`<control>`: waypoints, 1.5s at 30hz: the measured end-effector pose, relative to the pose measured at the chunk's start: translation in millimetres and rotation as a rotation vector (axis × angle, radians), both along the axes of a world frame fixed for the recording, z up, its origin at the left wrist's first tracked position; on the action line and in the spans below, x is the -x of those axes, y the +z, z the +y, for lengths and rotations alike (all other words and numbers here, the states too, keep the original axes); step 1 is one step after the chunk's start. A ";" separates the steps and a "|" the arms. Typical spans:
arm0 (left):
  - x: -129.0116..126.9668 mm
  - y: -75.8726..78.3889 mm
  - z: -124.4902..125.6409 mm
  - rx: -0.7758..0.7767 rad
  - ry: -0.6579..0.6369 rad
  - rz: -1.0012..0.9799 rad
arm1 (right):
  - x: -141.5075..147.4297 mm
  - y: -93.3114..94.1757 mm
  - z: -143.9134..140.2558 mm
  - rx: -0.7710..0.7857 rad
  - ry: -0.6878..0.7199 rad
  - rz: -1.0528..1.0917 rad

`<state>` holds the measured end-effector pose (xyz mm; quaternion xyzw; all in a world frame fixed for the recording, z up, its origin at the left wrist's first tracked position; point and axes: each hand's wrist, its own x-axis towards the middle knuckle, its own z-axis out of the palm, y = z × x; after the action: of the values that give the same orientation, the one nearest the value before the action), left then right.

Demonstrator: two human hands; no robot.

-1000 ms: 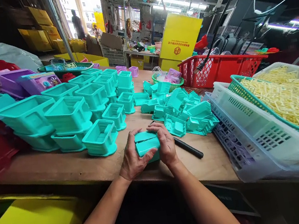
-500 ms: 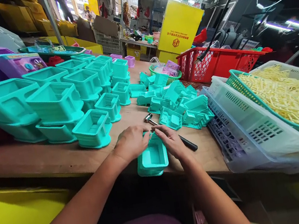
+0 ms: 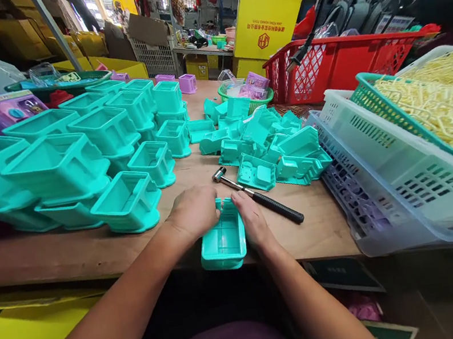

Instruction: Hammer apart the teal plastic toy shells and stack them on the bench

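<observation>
A turquoise plastic box (image 3: 222,238) with an open top sits at the table's near edge, right in front of me. My left hand (image 3: 197,212) is closed over its far left corner, fingers curled at the rim. Along its far right side, my right hand (image 3: 252,217) grips the wall with the thumb side near the rim. Some fingertips are hidden behind the box. Just beyond my hands lies a hammer (image 3: 273,205) with a black grip and metal head. Past it is a heap of loose turquoise plastic parts (image 3: 257,173).
Stacked turquoise boxes (image 3: 127,200) fill the table's left side. On the right stand a white plastic crate (image 3: 382,166) and a green basket (image 3: 370,96) of pale yellow pieces. A red crate (image 3: 331,68) and a yellow carton (image 3: 269,12) are farther back. A person (image 3: 81,8) stands far off.
My view has tilted down and shifted slightly. Both hands remain at the box, which now shows more of its inside, and the hammer is less covered by my right hand.
</observation>
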<state>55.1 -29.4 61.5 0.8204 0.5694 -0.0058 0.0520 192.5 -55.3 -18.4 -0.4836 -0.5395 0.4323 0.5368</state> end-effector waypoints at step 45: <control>18.4 -11.7 -43.9 0.097 0.160 -0.439 | 21.2 -6.1 -38.0 -0.049 -0.029 0.352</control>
<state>36.7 -73.3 49.9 0.7508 0.6067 0.1497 0.2141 171.3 -93.3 -24.5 -0.3949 -0.4407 0.4892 0.6407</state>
